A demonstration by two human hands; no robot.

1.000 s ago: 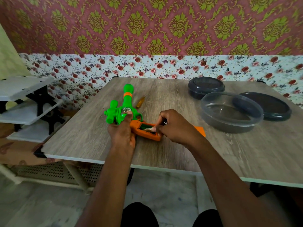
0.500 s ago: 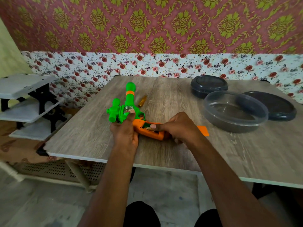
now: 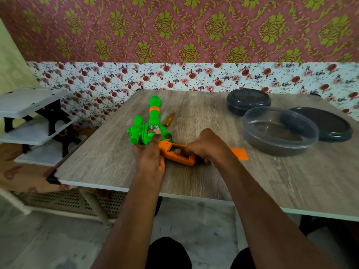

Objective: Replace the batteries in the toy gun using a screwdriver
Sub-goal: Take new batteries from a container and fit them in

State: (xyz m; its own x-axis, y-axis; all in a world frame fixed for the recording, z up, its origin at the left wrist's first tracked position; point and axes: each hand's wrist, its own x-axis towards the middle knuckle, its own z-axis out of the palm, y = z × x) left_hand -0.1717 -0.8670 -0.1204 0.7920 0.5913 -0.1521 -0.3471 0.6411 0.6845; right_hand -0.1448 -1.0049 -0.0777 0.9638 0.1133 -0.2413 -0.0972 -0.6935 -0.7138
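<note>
Toy gun [image 3: 153,121]: laid on its side on the table [image 3: 194,183], toward the table's near left part, with the green muzzle pointed at the table's far edge. The orange grip [image 3: 182,158] is turned toward the table's near edge, and its battery compartment is seen open.
Left hand [image 3: 149,158]: wrapped around the green body where it joins the grip, with the thumb pressed on a silvery sticker.
Right hand [image 3: 206,148]: curled over the butt of the grip, with a fingertip pushed into the open compartment. Whether a battery is held under the fingers cannot be told.
Battery cover [image 3: 240,153]: a flat orange piece, laid on the table just right of the right hand.
Screwdriver [image 3: 170,119]: an amber handle, left untouched on the table just beyond the gun.
Step judged: batteries are being seated or removed; the cover is not yet refitted.
Handling: the gun is judged light, hollow and rigid, of smooth plastic that can skid on the tabletop. It is best pinned at the thick green body, as is done now. The thin trigger guard and compartment walls are judged breakable and are better not levered.
Other things on the table's right half: a clear round container [image 3: 279,131], a dark lid [image 3: 326,125] and a dark lidded tub [image 3: 248,100].
</note>
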